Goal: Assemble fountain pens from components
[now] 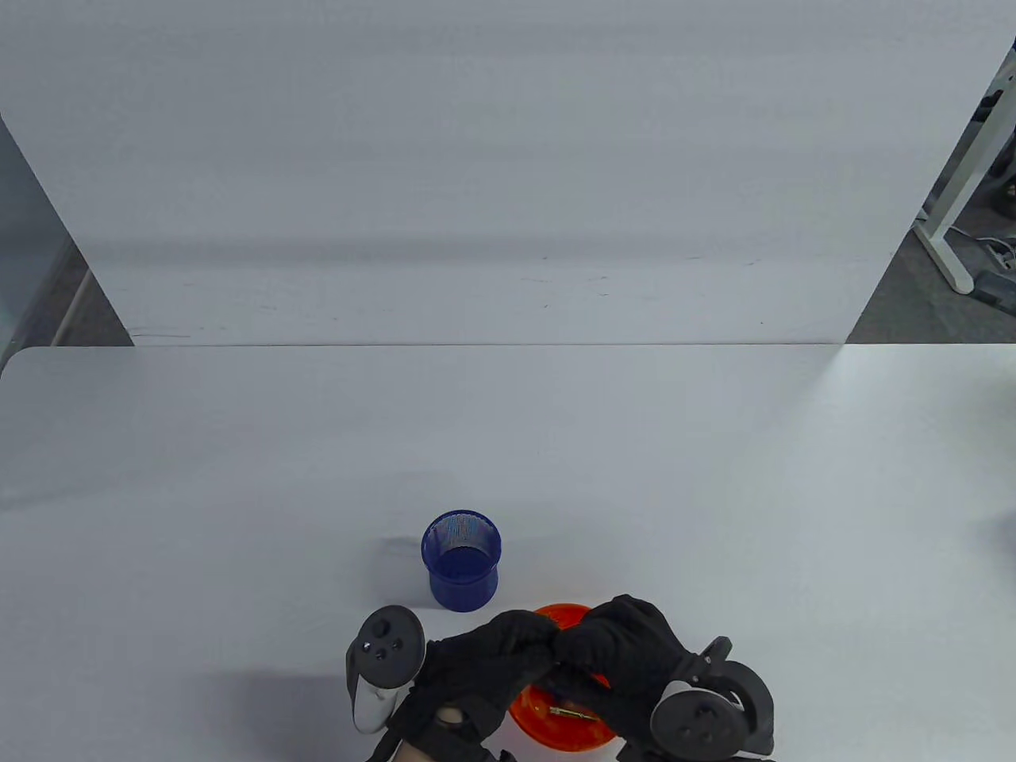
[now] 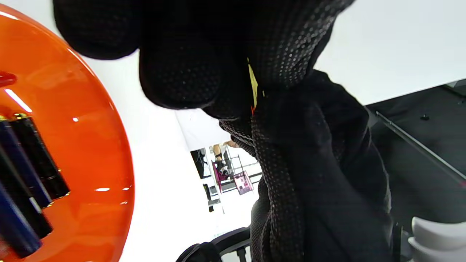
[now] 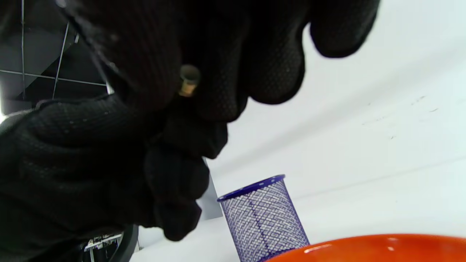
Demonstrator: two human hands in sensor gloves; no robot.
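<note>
A small pen component (image 3: pixel 188 80), seen only as a short brass-coloured stub with a dark round end in the right wrist view and as a thin yellow sliver in the left wrist view, is being pinched between the gloved fingertips of both hands above the orange bowl (image 1: pixel 556 615). The left hand (image 1: pixel 484 667) and the right hand (image 1: pixel 627 659) are being held closed around it, fingertips touching over the bowl's far rim, so that most of the piece is being hidden by black glove fabric and its exact kind cannot be told. Inside the bowl, dark blue pen barrels (image 2: pixel 22 182) with gold rings are lying side by side, and one slim gold-tipped part (image 1: pixel 573 712) is being shown on the bowl's floor. A blue mesh pen cup (image 1: pixel 462 559) is standing upright just beyond the bowl, slightly to the left, apart from it, on the white table (image 1: pixel 238 476). Much of the bowl is being covered by the hands and their trackers.
</note>
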